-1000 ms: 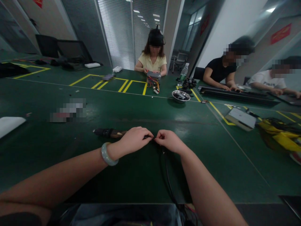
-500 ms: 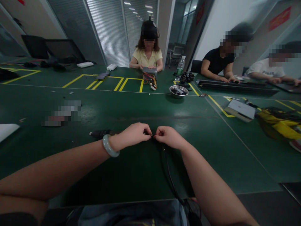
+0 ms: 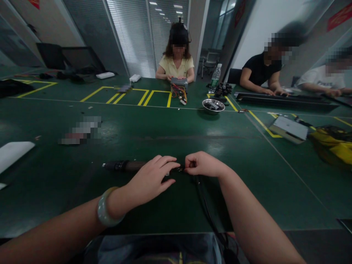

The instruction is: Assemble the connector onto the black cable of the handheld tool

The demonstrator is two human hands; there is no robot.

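A slim dark electric screwdriver (image 3: pixel 123 166) lies on the green table, its silver tip pointing left. Over its right-hand part is my left hand (image 3: pixel 150 176), palm down with fingers apart; whether it touches the tool I cannot tell. My right hand (image 3: pixel 205 164) is closed in a pinch just to the right, at a small dark piece (image 3: pixel 180 169) between the two hands. What exactly its fingers grip is hidden. A black cable (image 3: pixel 205 200) runs from below my right hand down toward the table's near edge.
Beyond my hands stand a metal bowl (image 3: pixel 213 105) of small dark parts and a water bottle (image 3: pixel 216 77). A person opposite holds a grey box (image 3: pixel 179 84) with coloured wires. At right lie a pale box (image 3: pixel 288 128) and yellow material (image 3: pixel 337 141); two people work behind.
My left hand has opened from its pinch and drawn back toward me, uncovering more of the screwdriver. My right hand remains pinched. The whole view has shifted slightly.
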